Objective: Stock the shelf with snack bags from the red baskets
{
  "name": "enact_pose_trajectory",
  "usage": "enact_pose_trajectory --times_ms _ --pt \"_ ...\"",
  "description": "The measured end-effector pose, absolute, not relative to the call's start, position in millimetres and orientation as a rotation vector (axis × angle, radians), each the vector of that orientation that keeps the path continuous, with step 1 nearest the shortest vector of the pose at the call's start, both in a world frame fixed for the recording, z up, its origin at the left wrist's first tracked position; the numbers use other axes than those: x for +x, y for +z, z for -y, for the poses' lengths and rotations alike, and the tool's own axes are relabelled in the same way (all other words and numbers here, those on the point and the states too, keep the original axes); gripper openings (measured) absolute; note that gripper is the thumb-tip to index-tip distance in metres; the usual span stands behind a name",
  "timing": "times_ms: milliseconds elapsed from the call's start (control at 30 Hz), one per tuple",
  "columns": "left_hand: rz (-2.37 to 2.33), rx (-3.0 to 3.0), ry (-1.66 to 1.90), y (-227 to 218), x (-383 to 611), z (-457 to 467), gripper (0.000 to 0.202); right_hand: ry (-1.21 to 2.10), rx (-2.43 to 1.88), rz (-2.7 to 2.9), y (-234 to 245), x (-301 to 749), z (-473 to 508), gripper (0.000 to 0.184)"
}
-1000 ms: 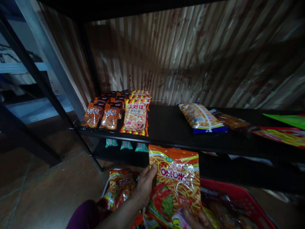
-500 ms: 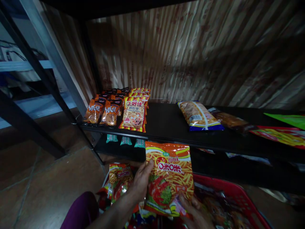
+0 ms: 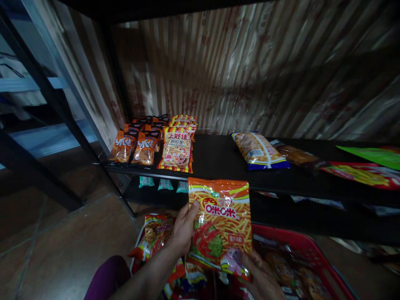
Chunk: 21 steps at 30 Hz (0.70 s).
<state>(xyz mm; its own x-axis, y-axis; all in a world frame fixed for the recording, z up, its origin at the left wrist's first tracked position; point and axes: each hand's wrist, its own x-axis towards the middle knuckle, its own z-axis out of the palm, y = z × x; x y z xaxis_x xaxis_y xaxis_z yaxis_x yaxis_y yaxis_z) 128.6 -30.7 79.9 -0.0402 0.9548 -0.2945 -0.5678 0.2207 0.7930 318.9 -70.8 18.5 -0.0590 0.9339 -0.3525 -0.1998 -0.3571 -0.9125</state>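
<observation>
An orange and yellow snack bag (image 3: 220, 223) with stick-shaped snacks printed on it is held upright between both hands, its printed front facing me. My left hand (image 3: 184, 227) grips its left edge, thumb on the front. My right hand (image 3: 258, 268) is closed on the lower right corner, and its other fingers are partly hidden behind the bag. Below lies a red basket (image 3: 298, 239) of packaged snacks. A similar orange snack bag (image 3: 156, 233) rests left of my left forearm.
The black shelf (image 3: 215, 156) carries orange and black snack packs (image 3: 143, 148) and yellow-red snack bags (image 3: 177, 148) in rows at the left. A blue-edged bag (image 3: 261, 150), a brown packet (image 3: 296, 156) and a red bag (image 3: 364, 173) lie flat farther right. A metal post (image 3: 59, 112) stands at the left.
The held bag has risen slightly toward the shelf edge and moved a little left, with both hands still on it. The view has shifted slightly.
</observation>
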Motion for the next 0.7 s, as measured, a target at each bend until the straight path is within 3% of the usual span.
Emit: enact_pose_trajectory --times_ms 333,467,700 --pt "-0.891 0.566 1.297 109.6 127.7 20.7 0.043 1.616 -1.201 0.846 73.9 292.1 65.5 0.030" --pt "-0.778 0.644 1.287 127.5 121.6 20.2 0.046 1.699 -1.128 0.891 97.1 295.2 52.8 0.038" --pt "-0.829 0.720 1.223 112.5 106.7 45.7 0.044 1.730 -1.096 0.847 107.8 291.0 59.1 0.041"
